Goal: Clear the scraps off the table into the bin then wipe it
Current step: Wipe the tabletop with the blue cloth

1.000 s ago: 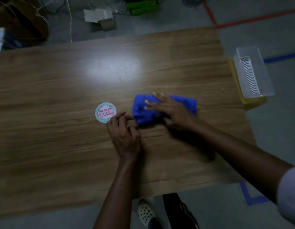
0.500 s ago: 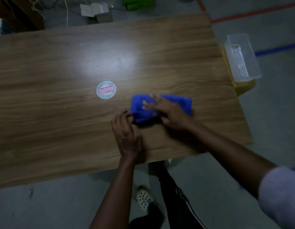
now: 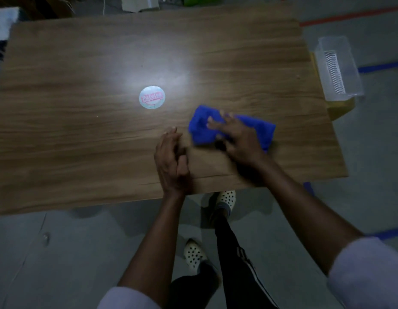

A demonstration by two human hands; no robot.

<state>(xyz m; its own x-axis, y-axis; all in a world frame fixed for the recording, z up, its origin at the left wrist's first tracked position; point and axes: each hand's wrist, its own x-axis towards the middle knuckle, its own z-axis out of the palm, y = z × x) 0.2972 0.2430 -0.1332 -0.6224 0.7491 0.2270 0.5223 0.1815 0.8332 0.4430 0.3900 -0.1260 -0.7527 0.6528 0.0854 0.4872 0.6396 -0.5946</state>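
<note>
Rightward slid the blue cloth under flat right hand; left hand rests released on table.

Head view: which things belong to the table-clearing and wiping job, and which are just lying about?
Job:
- blue folded cloth, pressed by the right hand
- wooden table
- clear plastic container beside the table's right edge, probably the bin
- left hand, resting on the table

Lying about:
- round pale label with pink lettering, on the table
- white box on the floor beyond the table
</note>
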